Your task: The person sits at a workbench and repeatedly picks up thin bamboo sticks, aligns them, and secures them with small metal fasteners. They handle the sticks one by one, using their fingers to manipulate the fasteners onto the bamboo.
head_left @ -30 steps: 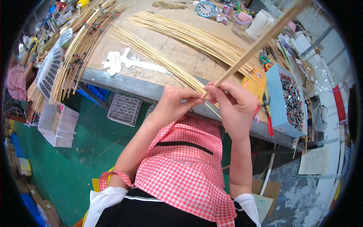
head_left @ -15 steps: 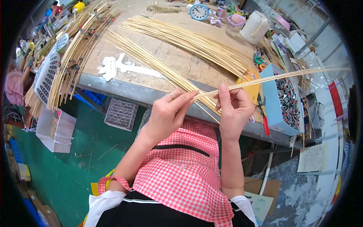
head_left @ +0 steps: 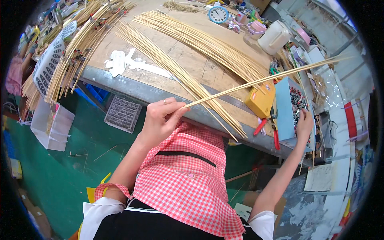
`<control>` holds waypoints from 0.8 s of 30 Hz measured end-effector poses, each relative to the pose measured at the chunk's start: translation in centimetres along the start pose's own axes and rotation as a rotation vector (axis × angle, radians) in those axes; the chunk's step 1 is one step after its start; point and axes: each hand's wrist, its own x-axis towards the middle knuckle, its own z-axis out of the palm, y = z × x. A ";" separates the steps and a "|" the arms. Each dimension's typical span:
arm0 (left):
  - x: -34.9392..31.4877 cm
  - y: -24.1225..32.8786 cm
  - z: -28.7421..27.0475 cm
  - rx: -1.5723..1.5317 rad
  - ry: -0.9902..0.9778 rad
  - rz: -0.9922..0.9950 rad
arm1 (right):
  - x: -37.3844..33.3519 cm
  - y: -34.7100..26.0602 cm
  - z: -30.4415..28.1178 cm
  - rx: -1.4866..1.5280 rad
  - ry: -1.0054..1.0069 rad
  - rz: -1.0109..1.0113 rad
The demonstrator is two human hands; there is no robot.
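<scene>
Right hand now off the bamboo strips, at blue box, curled fingers' hold unclear; left hand, left of box, alone pinches strips closed-fingered.

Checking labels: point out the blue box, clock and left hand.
Blue box point(head_left: 284, 110), head view: left outer wall.
Clock point(head_left: 218, 15), head view: dial centre.
Left hand point(head_left: 161, 117), head view: back of hand.

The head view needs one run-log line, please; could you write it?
left hand: pinching slender wooden sticks | right hand: at clips in open blue box
</scene>
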 end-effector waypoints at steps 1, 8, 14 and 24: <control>0.0 -0.1 0.2 -0.022 -0.015 -0.005 | 0.3 5.1 0.5 -0.166 -0.185 0.011; -0.5 -0.2 0.8 -0.035 -0.056 -0.020 | -0.8 9.3 3.4 -0.172 -0.344 0.043; -0.6 -0.5 1.1 -0.045 -0.068 -0.015 | -1.0 5.8 1.2 -0.200 -0.068 0.100; -0.6 -0.2 1.3 -0.058 -0.063 -0.015 | -2.0 4.0 -0.1 0.107 0.310 0.425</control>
